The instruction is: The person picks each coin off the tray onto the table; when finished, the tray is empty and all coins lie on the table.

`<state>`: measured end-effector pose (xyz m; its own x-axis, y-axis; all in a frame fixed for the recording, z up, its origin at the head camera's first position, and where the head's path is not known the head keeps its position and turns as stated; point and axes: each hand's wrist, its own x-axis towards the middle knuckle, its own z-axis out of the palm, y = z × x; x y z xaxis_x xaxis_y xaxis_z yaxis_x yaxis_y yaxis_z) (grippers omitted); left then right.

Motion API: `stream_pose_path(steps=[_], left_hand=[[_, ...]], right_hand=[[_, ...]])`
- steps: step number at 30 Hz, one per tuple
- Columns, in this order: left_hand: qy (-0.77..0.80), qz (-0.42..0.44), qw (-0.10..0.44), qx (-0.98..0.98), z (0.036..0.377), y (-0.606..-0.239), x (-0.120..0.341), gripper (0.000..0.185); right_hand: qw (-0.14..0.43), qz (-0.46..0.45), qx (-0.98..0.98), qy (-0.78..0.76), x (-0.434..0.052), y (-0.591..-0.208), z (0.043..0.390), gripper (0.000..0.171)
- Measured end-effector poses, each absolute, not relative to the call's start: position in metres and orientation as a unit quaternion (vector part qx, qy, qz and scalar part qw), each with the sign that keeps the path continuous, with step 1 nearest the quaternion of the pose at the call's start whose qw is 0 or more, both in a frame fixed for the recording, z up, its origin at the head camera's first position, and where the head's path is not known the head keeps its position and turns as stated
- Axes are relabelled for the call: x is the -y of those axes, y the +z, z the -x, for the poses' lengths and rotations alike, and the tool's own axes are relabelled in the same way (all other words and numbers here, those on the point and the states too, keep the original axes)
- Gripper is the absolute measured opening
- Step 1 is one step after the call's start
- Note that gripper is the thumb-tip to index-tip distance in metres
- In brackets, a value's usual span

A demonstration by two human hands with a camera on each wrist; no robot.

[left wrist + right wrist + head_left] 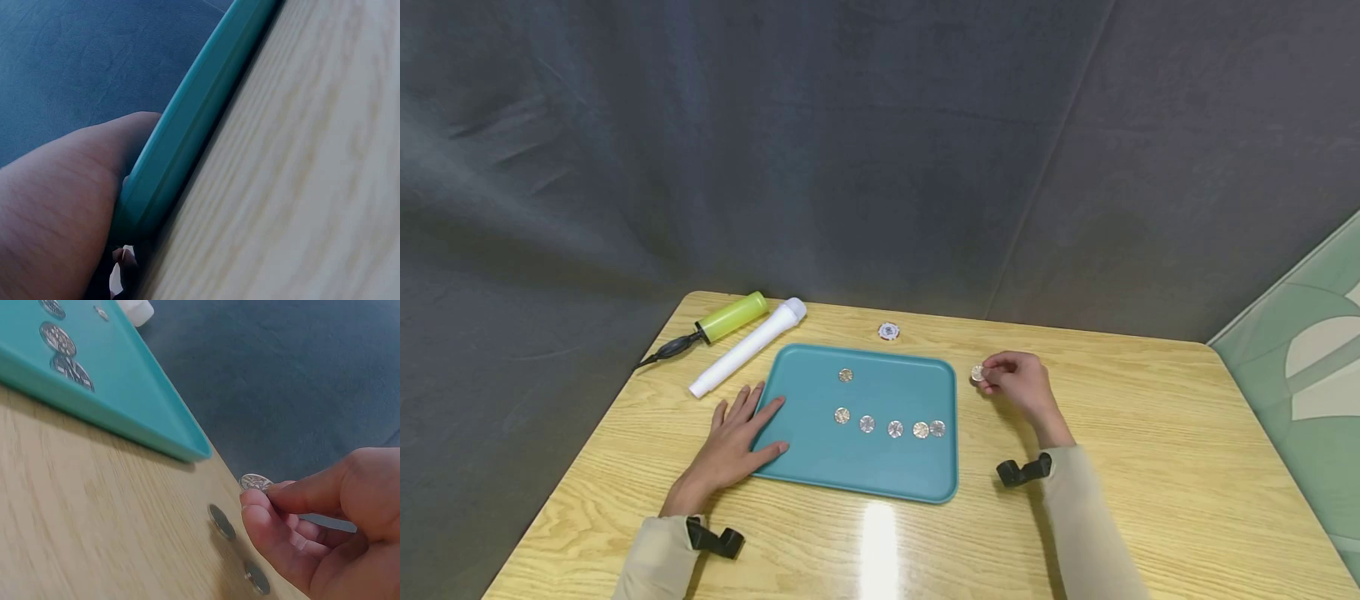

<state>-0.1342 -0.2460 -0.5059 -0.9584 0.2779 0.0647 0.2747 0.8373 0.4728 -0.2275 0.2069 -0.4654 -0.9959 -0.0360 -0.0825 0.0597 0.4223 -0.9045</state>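
My right hand pinches a silvery coin between thumb and fingers, off the right side of the teal tray. Below it, two more coins, a nearer coin and a farther coin, show on the wooden table in the right wrist view; the hand mostly hides them from the head view. On the tray lie several coins: a row along the middle with a silver coin, and a lone golden coin farther back. My left hand rests with spread fingers over the tray's left edge.
Left of the tray lie a white microphone-shaped stick and a yellow-green hand pump with a black nozzle. A poker chip sits behind the tray. A dark grey curtain hangs along the table's back edge.
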Motion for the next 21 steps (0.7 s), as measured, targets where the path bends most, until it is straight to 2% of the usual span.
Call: stream_pose_path(steps=[21], left_hand=[[0.25, -0.145, 0.002, -0.957, 0.135, -0.507, 0.246, 0.074]], right_hand=[[0.049, -0.028, -0.82, -0.57, -0.246, -0.468, 0.22, 0.027]])
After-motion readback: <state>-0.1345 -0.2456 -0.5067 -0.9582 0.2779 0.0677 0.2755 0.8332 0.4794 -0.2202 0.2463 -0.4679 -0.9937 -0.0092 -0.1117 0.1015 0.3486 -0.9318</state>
